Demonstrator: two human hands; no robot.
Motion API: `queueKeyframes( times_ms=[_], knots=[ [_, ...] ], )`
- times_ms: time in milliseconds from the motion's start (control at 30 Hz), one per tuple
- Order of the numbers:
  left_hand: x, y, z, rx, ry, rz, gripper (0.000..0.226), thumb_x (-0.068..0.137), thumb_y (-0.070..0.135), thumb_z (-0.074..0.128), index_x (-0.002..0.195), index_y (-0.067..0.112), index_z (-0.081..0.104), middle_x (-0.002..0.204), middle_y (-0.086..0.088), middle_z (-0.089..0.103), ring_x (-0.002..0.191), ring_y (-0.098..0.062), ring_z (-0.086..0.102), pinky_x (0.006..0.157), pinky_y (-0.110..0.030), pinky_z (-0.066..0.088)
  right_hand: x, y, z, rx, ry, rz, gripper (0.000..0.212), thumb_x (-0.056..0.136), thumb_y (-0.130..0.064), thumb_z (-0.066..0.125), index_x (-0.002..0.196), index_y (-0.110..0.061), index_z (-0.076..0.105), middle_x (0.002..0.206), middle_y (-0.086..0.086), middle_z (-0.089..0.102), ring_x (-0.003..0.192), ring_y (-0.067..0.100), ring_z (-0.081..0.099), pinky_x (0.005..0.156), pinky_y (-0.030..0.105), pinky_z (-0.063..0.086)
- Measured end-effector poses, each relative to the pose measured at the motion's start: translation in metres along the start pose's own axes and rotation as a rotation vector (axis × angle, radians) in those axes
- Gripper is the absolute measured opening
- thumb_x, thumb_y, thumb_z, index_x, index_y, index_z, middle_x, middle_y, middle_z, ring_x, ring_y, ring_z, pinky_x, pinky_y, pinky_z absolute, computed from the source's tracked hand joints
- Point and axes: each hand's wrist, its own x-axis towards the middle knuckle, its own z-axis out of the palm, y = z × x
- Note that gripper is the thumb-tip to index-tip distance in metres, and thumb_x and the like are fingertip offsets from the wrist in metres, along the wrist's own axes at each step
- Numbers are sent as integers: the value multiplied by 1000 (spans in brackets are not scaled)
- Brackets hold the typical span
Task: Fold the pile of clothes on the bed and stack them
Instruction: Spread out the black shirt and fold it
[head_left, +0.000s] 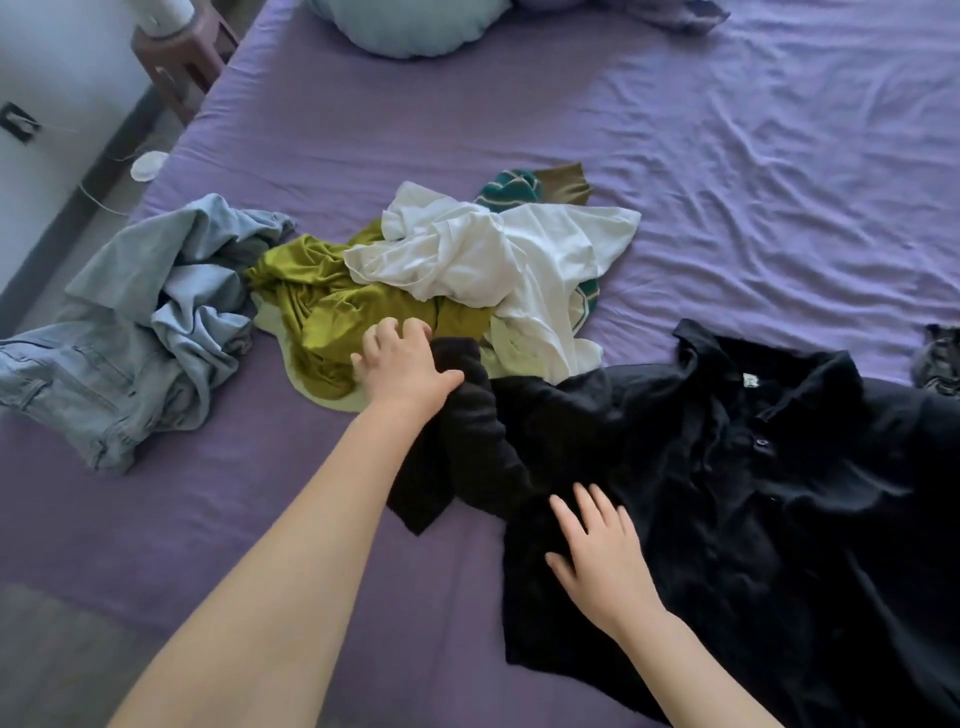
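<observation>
A black buttoned polo shirt (753, 483) lies spread face up on the purple bed (727, 182), collar pointing away from me. My left hand (402, 366) grips the shirt's bunched left sleeve near the pile. My right hand (597, 556) rests flat, fingers apart, on the shirt's lower left side. Behind them sits the unfolded pile: an olive-green garment (332, 306), a white T-shirt (498, 260), a green striped piece (511, 189) and a brown piece (569, 184).
Light blue jeans (135, 332) lie crumpled at the left edge of the bed. A pale blue cushion (415, 26) sits at the head. A grey item (940, 364) shows at the right edge. A wooden stool (176, 57) stands beside the bed.
</observation>
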Motion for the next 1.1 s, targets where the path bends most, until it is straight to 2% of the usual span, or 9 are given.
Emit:
queueKeyframes(
  times_ms=[133, 300, 500, 600, 733, 867, 967, 1033, 1100],
  knots=[
    [-46, 29, 50, -56, 192, 354, 51, 89, 21, 61, 136, 13, 45, 148, -15, 33, 142, -31, 22, 116, -48, 20, -23, 13, -11, 78, 126, 54, 59, 93, -36, 56, 146, -18, 36, 153, 10, 31, 144, 27, 20, 114, 44, 19],
    [-96, 81, 121, 25, -55, 788, 51, 95, 8, 47, 144, 19, 39, 155, -11, 27, 146, -25, 17, 120, -40, 13, -63, 61, -19, 39, 127, 222, 57, 97, -37, 47, 148, -20, 29, 156, 6, 24, 146, 24, 14, 117, 41, 16],
    [-42, 166, 136, -76, -37, 590, 53, 96, 26, 53, 143, 9, 35, 142, -13, 43, 134, -28, 37, 110, -38, 31, -100, 136, -26, -41, 230, 429, 60, 71, -26, 82, 125, -7, 62, 129, 16, 59, 122, 35, 54, 91, 49, 51],
    [-15, 192, 141, 223, -71, 514, 42, 91, 34, 58, 128, 14, 49, 120, -8, 57, 115, -28, 50, 91, -38, 38, -107, 157, -16, -55, 112, 428, 65, 76, -34, 77, 134, -16, 54, 140, 14, 49, 131, 35, 45, 91, 48, 51],
    [10, 203, 132, 161, 144, 341, 21, 94, 24, 51, 109, 14, 61, 110, -10, 60, 105, -30, 54, 83, -38, 38, -122, 180, 11, -36, -70, 451, 73, 96, -43, 42, 150, -33, -7, 159, 0, -16, 146, 25, -7, 109, 41, 29],
    [-15, 207, 128, -96, 238, 470, 27, 86, 18, 63, 111, 11, 58, 110, -14, 55, 105, -33, 50, 87, -42, 39, -126, 174, 2, -32, 36, 440, 75, 88, -38, 61, 150, -27, 21, 159, 13, 9, 145, 32, 14, 103, 43, 39],
    [-97, 190, 155, -192, -12, 679, 7, 87, 22, 61, 94, 20, 60, 87, 2, 57, 83, -23, 59, 66, -33, 42, -135, 171, 5, 24, 246, 494, 61, 65, -27, 85, 120, -8, 63, 122, 17, 60, 108, 34, 61, 76, 42, 56],
    [-156, 175, 180, -118, -321, 568, 14, 91, 39, 55, 96, 26, 54, 88, 10, 56, 84, -16, 61, 66, -29, 40, -143, 166, 12, 61, 224, 555, 54, 61, -29, 88, 105, -5, 67, 97, 11, 63, 81, 26, 65, 60, 36, 55],
    [-195, 164, 203, -8, -502, 453, 33, 88, 51, 55, 106, 23, 48, 100, 9, 54, 91, -16, 62, 70, -28, 42, -145, 164, 18, 151, 155, 597, 52, 71, -32, 82, 112, -7, 61, 98, 6, 58, 83, 21, 62, 61, 29, 52]
  ],
)
